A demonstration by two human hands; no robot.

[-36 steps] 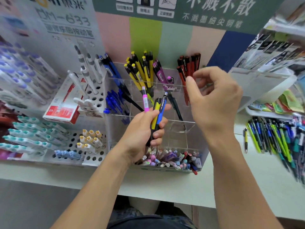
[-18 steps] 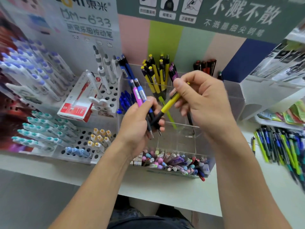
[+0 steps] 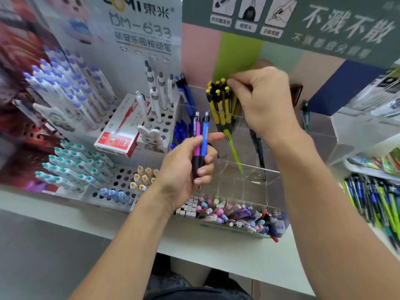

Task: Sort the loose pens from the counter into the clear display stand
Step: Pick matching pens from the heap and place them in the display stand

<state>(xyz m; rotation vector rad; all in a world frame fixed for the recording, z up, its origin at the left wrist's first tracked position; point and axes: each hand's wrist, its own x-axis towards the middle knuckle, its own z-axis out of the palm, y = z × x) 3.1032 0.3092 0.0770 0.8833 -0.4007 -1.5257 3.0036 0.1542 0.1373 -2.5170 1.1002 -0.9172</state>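
While the right hand [image 3: 263, 100] curls its fingertips [image 3: 232, 83] together at the yellow caps of the yellow-and-black pens [image 3: 219, 100], whether they pinch one of those pens cannot be told. These pens stand bunched upright in a rear compartment of the clear display stand [image 3: 249, 169]. In front of that stand's left side, the left hand [image 3: 184, 169] grips a pink pen [image 3: 196, 137] and a blue pen [image 3: 204, 135] side by side, thumb across the barrels, lower fingers curled round the black grips, index finger straight and pointing at the stand. A lime-green pen [image 3: 233, 150] leans alone inside the stand, with open room around it in the middle compartments. Along the stand's front edge lies a trough of mixed pens [image 3: 238, 215]. Right of the stand, loose pens [image 3: 376, 198] lie on the counter [image 3: 227, 247]. Left of it stand blue pens [image 3: 184, 96] and a white perforated rack [image 3: 121, 185].
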